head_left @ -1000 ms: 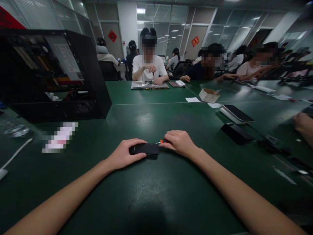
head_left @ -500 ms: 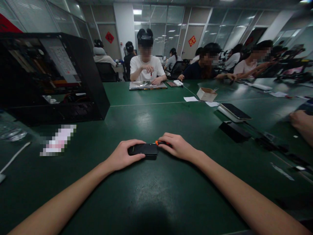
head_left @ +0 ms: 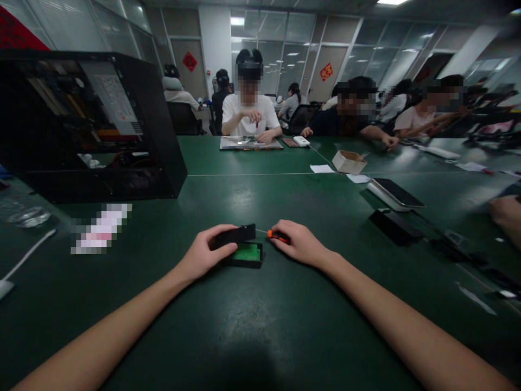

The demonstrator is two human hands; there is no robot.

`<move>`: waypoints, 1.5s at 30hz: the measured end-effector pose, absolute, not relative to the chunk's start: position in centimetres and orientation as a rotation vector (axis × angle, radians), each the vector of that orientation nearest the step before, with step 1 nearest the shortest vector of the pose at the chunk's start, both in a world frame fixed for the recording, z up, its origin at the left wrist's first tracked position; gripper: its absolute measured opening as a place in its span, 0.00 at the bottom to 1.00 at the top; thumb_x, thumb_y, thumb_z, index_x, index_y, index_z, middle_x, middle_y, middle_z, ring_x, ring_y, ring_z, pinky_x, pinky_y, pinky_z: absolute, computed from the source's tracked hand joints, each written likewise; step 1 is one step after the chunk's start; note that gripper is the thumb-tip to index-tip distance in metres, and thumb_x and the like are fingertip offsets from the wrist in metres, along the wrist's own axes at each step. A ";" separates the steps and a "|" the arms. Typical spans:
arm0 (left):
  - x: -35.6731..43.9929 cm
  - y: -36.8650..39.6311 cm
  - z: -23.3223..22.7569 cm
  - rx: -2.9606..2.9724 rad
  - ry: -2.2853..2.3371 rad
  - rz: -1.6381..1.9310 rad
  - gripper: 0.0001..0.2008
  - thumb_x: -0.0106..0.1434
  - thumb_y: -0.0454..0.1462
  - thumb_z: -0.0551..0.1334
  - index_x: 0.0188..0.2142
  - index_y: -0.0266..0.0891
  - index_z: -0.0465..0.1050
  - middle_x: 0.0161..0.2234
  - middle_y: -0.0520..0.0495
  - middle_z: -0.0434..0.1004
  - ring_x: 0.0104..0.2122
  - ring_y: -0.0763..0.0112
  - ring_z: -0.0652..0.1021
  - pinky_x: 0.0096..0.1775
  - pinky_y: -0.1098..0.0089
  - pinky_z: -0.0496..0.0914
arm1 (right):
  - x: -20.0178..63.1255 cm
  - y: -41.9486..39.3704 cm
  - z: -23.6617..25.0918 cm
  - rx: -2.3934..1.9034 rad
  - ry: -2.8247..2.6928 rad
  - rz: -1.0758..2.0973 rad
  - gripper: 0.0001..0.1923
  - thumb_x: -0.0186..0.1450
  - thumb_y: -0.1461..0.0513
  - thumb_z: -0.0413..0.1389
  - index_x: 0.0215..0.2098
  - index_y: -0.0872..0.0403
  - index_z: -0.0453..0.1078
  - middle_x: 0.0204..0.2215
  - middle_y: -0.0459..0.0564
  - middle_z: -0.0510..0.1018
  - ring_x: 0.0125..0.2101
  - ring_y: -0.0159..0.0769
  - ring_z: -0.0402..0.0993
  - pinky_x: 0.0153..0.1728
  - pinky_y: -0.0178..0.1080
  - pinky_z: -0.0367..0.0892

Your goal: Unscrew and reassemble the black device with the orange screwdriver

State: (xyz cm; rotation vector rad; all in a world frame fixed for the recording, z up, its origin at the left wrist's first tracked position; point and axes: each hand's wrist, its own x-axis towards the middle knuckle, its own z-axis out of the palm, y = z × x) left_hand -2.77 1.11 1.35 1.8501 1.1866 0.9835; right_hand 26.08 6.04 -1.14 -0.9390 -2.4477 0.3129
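My left hand [head_left: 211, 247] grips a black cover [head_left: 240, 234] between thumb and fingers, tilted up at the rear. Under it, a small black case [head_left: 246, 264] lies on the green table, and a green circuit board [head_left: 249, 251] shows inside. Part of the board and the case's left end are hidden by my thumb and the cover. In my right hand [head_left: 299, 241] is a screwdriver [head_left: 277, 235] with an orange and black handle. Its thin shaft points left, with the tip close to the cover's right end; whether they touch I cannot tell.
An opened black computer case [head_left: 163, 157] stands at the left. To the right lie a white device with a dark top [head_left: 394, 195], a black block [head_left: 394, 227] and dark cables. A small box [head_left: 349, 162] sits farther back. Across the table, a person [head_left: 250, 114] works on a flat panel.
The black cover has come up off the case in my left hand, baring the green board. My right hand and the screwdriver have shifted slightly right, away from the case.
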 end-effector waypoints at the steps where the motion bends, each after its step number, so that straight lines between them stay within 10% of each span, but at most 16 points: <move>1: -2.9 1.3 1.2 1.780 1.192 1.052 0.23 0.62 0.48 0.66 0.51 0.38 0.77 0.48 0.42 0.82 0.47 0.55 0.80 0.49 0.61 0.73 | 26.0 6.1 -1.3 -0.964 -2.442 0.312 0.06 0.70 0.61 0.55 0.43 0.55 0.71 0.37 0.52 0.78 0.37 0.37 0.73 0.39 0.40 0.68; 8: -3.8 2.7 0.8 1.691 1.385 1.093 0.28 0.69 0.55 0.54 0.29 0.35 0.80 0.24 0.49 0.77 0.27 0.66 0.75 0.33 0.68 0.70 | 25.2 5.8 -1.3 -1.056 -2.451 0.298 0.08 0.70 0.60 0.54 0.45 0.54 0.72 0.40 0.53 0.77 0.41 0.40 0.74 0.43 0.42 0.70; 24: -5.5 4.5 0.5 1.984 1.478 0.994 0.18 0.68 0.48 0.58 0.42 0.38 0.81 0.41 0.43 0.85 0.42 0.56 0.82 0.46 0.61 0.74 | 22.9 3.7 -0.3 -1.020 -2.245 0.254 0.14 0.73 0.55 0.52 0.51 0.53 0.71 0.45 0.56 0.77 0.47 0.44 0.72 0.49 0.48 0.69; 30: -6.2 4.9 0.5 2.071 1.436 0.866 0.18 0.64 0.48 0.63 0.44 0.38 0.80 0.42 0.43 0.84 0.41 0.58 0.81 0.45 0.61 0.74 | 19.7 0.7 -0.3 -0.874 -2.321 0.261 0.36 0.65 0.45 0.60 0.65 0.54 0.61 0.59 0.62 0.71 0.58 0.53 0.68 0.58 0.57 0.64; 45: -5.9 4.6 0.8 2.122 1.400 0.853 0.15 0.65 0.48 0.60 0.37 0.40 0.79 0.38 0.45 0.83 0.39 0.58 0.81 0.44 0.62 0.72 | 22.7 -2.0 1.8 -1.006 -2.274 0.217 0.26 0.70 0.56 0.57 0.64 0.52 0.62 0.56 0.58 0.76 0.54 0.48 0.73 0.56 0.53 0.69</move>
